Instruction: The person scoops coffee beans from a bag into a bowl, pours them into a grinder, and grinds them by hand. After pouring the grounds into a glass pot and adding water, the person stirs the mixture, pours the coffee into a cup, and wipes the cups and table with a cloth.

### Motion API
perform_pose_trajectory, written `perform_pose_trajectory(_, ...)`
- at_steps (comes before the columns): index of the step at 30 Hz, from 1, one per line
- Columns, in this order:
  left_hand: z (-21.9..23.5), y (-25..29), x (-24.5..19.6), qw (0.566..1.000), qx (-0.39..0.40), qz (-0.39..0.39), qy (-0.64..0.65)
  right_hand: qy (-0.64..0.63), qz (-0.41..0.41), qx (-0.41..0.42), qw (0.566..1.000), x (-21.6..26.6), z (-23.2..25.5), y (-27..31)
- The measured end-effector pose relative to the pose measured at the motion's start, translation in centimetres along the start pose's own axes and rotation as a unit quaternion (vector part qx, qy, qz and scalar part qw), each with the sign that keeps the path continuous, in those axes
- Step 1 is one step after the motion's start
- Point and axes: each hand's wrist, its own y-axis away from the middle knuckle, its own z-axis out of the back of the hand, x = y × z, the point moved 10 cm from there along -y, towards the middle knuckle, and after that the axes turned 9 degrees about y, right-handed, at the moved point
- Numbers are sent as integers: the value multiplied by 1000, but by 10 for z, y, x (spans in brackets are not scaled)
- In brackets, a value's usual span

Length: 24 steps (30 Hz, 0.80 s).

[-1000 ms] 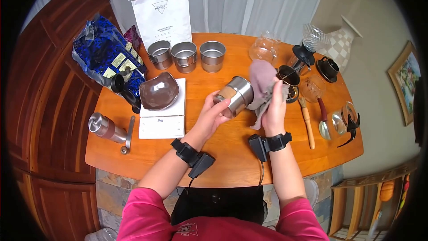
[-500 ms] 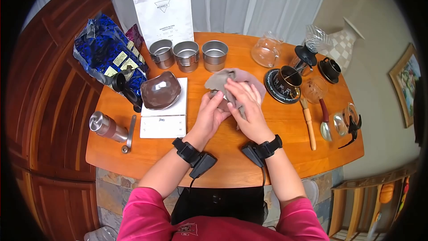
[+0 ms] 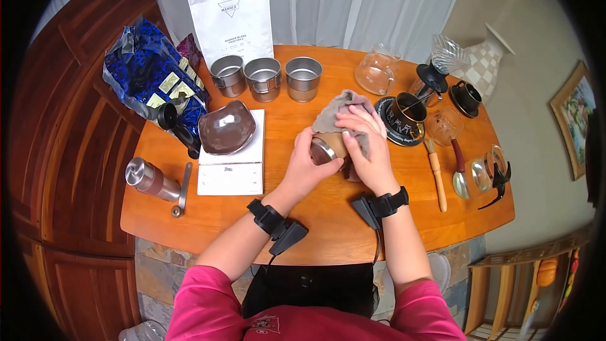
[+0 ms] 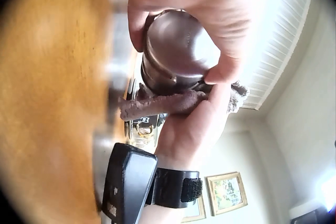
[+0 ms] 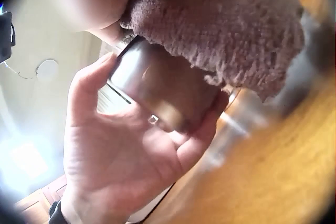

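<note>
A metal cup (image 3: 324, 150) with a tan band is held tilted above the middle of the table, its base toward me. My left hand (image 3: 305, 163) grips it near the base, thumb and fingers on opposite sides. The shiny round cup bottom (image 4: 181, 43) shows in the left wrist view. With my right hand (image 3: 370, 155) I hold a grey-mauve cloth (image 3: 333, 115) against the cup's far end and side, fingers bent over it. In the right wrist view the cloth (image 5: 220, 30) overlaps the cup wall (image 5: 163, 85); the cup's mouth is hidden.
Three metal cups (image 3: 263, 91) stand at the back. To the left are a brown dish (image 3: 226, 129) on a white scale (image 3: 230, 180) and a hand grinder (image 3: 151, 180). At right are a black cup (image 3: 404, 112) on its saucer, a brush (image 3: 437, 180) and glassware (image 3: 377, 72).
The cloth, at first held right of the cup, has come over it with my right hand. The cup has turned so its base faces me.
</note>
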Motion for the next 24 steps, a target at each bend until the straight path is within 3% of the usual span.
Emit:
perform_pose_trajectory(2, 3, 1, 1, 1000, -10, 5, -24, -34, -28, -14, 999, -8, 6, 0)
perform_pose_trajectory(6, -2, 4, -13, 998, -16, 53, 18, -96, 47, 37, 994, 8, -1, 1)
perform_pose_trajectory(9, 1, 3, -19, 999, -16, 14, -35, -93, 69, 41, 992, 22, -1, 1)
perform_pose_trajectory(10, -1, 3, -21, 998, 0, 7, -56, -106, 69, 39, 991, 18, -1, 0)
perform_pose_trajectory(11, -3, 2, -22, 997, 17, 1, -77, -173, 5, 54, 983, 4, -5, 1)
perform_pose_trajectory(12, -7, 2, -25, 995, 35, -5, -98, -238, -60, 68, 967, -9, -10, 4)
perform_pose_trajectory(15, -16, 7, -22, 992, 81, 84, -57, -409, -205, 88, 885, -34, -19, 12)
perform_pose_trajectory(18, -11, 6, -2, 982, 28, 121, 143, -512, -264, 124, 808, -49, -32, 21)
perform_pose_trajectory(20, -14, 9, 1, 964, 31, 168, 204, -581, -305, 124, 744, -50, -44, 26)
perform_pose_trajectory(22, -10, 8, 6, 952, 59, 197, 226, -612, -325, 113, 712, -57, -62, 30)
perform_pose_trajectory(24, -5, 7, 6, 936, -19, 205, 286, -610, -390, 77, 685, -63, -74, 42)
